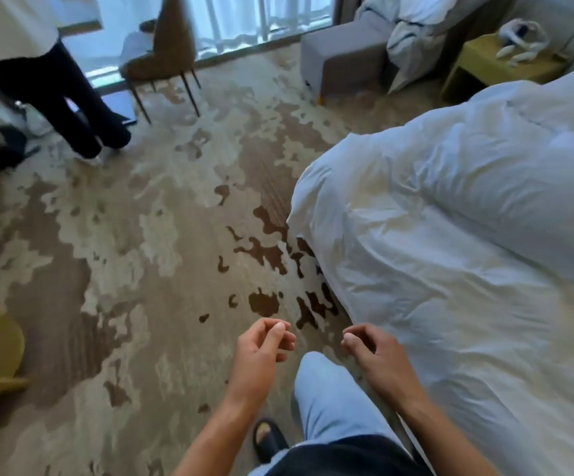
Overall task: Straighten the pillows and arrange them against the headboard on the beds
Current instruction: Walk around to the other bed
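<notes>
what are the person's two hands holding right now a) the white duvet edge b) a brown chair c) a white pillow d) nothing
d: the left hand and right hand hang loosely curled and empty above the patterned beige carpet, beside the rumpled white duvet.

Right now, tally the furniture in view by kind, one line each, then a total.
Beds: 2, the near bed and the far bed by the window
Brown chairs: 1
Grey upholstered seats: 1
Nightstands: 1
Total: 5
</notes>
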`<state>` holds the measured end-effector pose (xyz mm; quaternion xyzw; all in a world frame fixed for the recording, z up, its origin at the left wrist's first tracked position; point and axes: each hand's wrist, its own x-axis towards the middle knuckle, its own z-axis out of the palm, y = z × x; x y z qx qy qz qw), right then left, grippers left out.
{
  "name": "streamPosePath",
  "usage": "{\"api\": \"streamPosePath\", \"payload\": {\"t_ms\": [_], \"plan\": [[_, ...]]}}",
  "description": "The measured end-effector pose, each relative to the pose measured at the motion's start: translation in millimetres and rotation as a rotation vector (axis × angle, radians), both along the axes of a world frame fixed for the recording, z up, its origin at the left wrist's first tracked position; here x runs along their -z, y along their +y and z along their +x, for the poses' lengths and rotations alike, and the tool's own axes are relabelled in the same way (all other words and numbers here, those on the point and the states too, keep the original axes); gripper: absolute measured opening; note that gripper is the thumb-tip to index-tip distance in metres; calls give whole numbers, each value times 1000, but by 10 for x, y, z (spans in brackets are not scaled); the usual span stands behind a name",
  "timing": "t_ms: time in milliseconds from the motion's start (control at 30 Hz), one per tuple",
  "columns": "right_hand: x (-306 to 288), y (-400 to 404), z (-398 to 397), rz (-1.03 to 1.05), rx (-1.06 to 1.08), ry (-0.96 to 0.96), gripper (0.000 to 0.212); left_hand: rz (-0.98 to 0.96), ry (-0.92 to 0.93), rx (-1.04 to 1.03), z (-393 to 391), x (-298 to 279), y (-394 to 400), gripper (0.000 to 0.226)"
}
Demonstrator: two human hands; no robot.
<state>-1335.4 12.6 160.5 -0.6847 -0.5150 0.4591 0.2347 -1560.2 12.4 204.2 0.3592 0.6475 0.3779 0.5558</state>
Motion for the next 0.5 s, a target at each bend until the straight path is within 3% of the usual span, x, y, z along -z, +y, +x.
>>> {"api": "streamPosePath", "payload": {"t_ms": [233, 500], "plan": [[372, 1920, -434, 1, 139, 10, 8, 69, 16, 153, -367, 23, 2368, 21], [301, 4685, -1005, 12, 112, 111, 11, -34, 65, 93, -990, 45, 4603, 22]]}}
